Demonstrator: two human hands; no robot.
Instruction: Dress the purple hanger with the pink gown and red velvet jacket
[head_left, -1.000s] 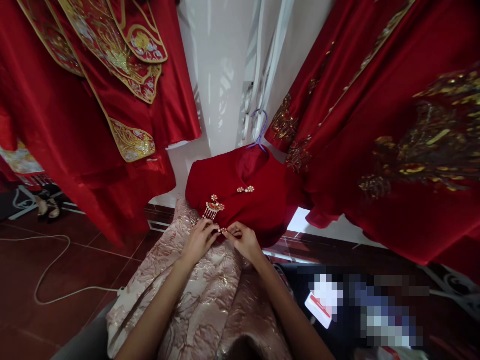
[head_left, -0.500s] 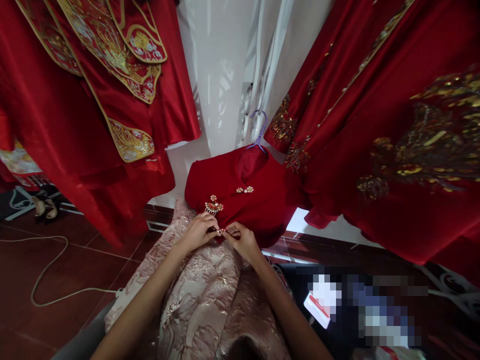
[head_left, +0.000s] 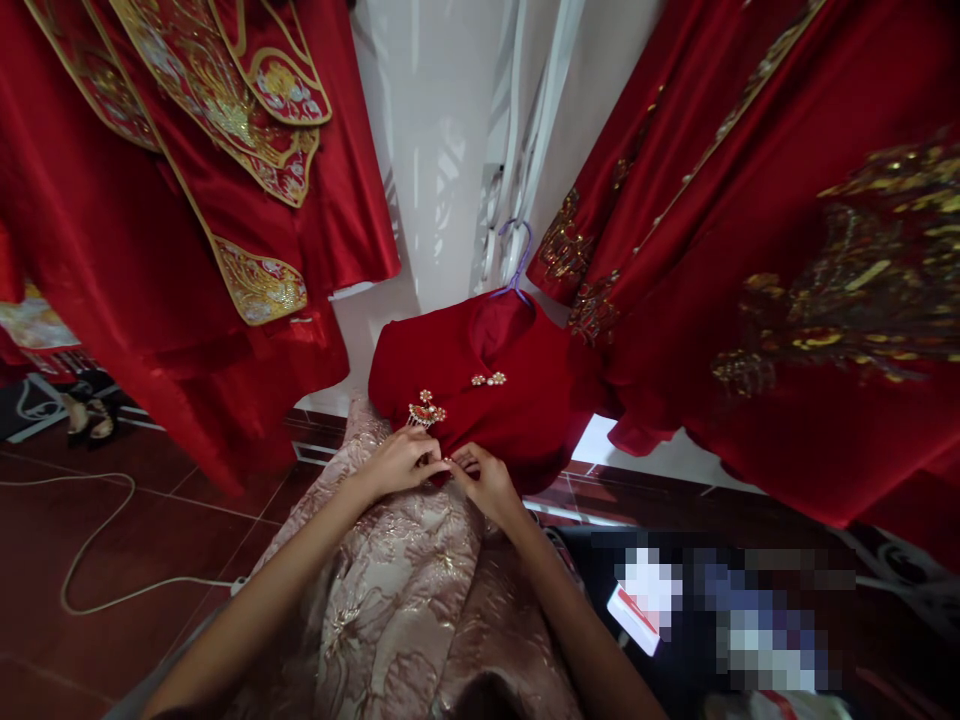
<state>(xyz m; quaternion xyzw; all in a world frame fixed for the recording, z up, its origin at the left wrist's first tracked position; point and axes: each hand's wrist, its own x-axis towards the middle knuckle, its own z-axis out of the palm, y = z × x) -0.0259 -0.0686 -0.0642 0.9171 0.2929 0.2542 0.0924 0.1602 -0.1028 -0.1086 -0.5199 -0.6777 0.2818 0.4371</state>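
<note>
A red velvet garment (head_left: pixel 435 350) hangs on a purple hanger (head_left: pixel 519 255) in the middle of the head view. My left hand (head_left: pixel 405 460) and my right hand (head_left: pixel 484 480) meet at its lower front, fingertips pinched together. Between them is a small beaded button clasp (head_left: pixel 448 461), mostly covered by the fingers. Higher up, near the neck opening, sits a similar pearl-and-flower clasp (head_left: pixel 489 380). A jewelled brooch with dangling beads (head_left: pixel 426 411) is on the velvet just above my left hand. Pink floral brocade fabric (head_left: pixel 397 590) lies beneath my forearms.
Red embroidered gowns hang at left (head_left: pixel 247 230) and right (head_left: pixel 697 300), close to the velvet garment. Behind is a pale wall (head_left: pixel 427 130). Black shoes (head_left: pixel 94 420) and a white cable (head_left: pixel 97 605) lie at lower left. Blurred items and a lit screen (head_left: pixel 634 620) are at lower right.
My left fingers have shifted slightly right, covering more of the clasp, and the left forearm has swung a little outward. My right hand has hardly moved.
</note>
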